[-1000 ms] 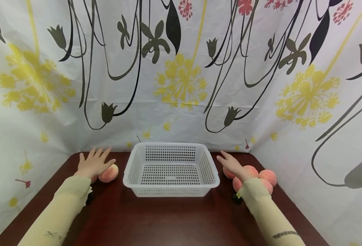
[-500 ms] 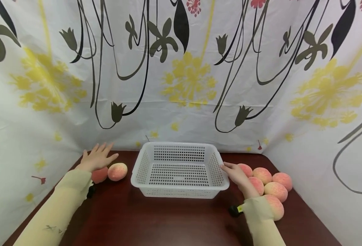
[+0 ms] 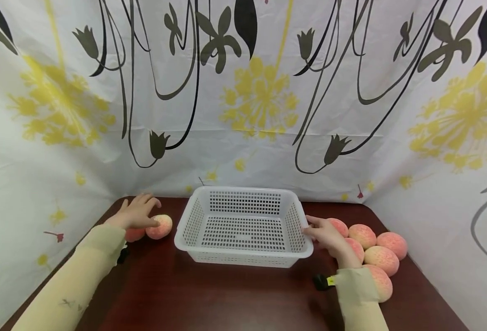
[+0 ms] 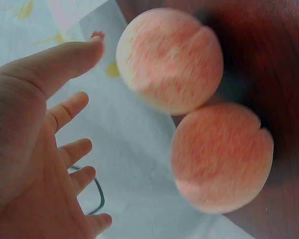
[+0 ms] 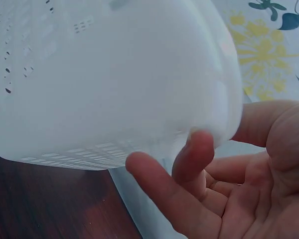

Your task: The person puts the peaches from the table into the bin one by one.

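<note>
A white plastic basket with perforated walls stands at the back middle of the table, nothing inside it. My right hand grips its right rim; in the right wrist view the thumb passes behind the rim of the basket and fingertips curl at the outer wall. To the left, my left hand is held over two peaches, fingers spread and slightly bent, holding nothing. The left wrist view shows one peach touching another peach, both a short way from the fingers.
Several peaches lie grouped at the right, beside my right forearm. The dark red table meets a patterned white curtain at the back and sides. A small black device with a yellow tag sits by my right wrist.
My right hand has moved left from above the right-hand peaches to the basket's rim and taken hold. The left hand's fingers have bent a little over the left peaches. The head view has shifted.
</note>
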Available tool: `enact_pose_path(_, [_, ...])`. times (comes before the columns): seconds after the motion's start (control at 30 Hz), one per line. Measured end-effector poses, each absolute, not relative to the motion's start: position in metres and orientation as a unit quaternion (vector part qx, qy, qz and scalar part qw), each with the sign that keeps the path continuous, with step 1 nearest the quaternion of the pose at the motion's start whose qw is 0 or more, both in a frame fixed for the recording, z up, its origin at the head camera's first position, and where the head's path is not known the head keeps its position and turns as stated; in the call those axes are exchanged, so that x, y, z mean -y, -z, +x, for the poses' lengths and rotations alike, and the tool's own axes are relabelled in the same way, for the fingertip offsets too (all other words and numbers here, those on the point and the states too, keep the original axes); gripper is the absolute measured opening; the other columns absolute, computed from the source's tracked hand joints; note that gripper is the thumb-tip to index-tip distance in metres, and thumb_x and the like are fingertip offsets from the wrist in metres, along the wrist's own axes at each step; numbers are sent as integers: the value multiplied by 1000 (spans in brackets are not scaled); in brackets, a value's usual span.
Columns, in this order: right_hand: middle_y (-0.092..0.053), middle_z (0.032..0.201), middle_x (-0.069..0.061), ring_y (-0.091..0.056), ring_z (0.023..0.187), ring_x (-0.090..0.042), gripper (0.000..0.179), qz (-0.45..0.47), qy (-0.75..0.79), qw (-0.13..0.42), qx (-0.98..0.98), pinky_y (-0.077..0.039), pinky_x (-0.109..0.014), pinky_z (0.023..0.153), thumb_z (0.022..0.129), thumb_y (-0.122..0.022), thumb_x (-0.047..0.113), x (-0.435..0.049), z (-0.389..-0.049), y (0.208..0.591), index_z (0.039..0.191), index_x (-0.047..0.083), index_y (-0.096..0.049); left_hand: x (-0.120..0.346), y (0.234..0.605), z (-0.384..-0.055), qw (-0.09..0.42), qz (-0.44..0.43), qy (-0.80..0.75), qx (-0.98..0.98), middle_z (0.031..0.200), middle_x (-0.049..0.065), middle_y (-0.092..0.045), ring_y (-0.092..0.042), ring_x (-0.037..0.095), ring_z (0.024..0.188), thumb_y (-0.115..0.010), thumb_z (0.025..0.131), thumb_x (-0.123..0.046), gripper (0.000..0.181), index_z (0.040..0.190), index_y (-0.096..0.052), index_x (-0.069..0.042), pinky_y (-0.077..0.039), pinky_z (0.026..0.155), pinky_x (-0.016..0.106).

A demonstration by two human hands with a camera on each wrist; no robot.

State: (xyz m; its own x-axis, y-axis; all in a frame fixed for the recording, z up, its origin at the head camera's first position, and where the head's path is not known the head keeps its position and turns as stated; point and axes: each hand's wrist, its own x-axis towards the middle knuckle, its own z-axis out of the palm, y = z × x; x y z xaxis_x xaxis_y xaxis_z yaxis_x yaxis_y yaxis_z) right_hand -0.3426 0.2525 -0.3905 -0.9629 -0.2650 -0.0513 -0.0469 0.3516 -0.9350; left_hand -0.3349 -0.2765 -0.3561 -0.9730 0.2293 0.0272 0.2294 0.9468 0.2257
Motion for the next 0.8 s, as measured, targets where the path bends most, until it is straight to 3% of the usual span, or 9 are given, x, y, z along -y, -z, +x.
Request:
enact_pose_path(0.27, [-55,101,-17,-63,80,-21,67,-98,578,102,-804,-56,-41,66,95,-58,9,-254,-338,390,148,-11,-23,263,377,-339,24,-126,70,989,118,19,-46,-37,46,115,-83,71,-35,58,115,-55,-9,-21,95,69])
enact_pose_path(0.5, [-57,96,-17,-63,81,-22,64,-117,592,105,-791,-56,-41,67,95,-57,6,-245,-339,396,148,-11,-26,272,397,-335,55,-126,16,990,116,21,-52,-46,47,112,-91,55,-41,78,116,-55,-8,-6,98,75])
enact_pose_path(0.8, [-57,90,-13,-63,80,-21,66,-109,581,104,-800,-56,-40,66,95,-60,9,-256,-340,393,148,-9,-26,267,406,-357,59,-137,22,989,114,19,-52,-54,45,104,-93,56,-30,81,121,-51,-8,-4,95,78])
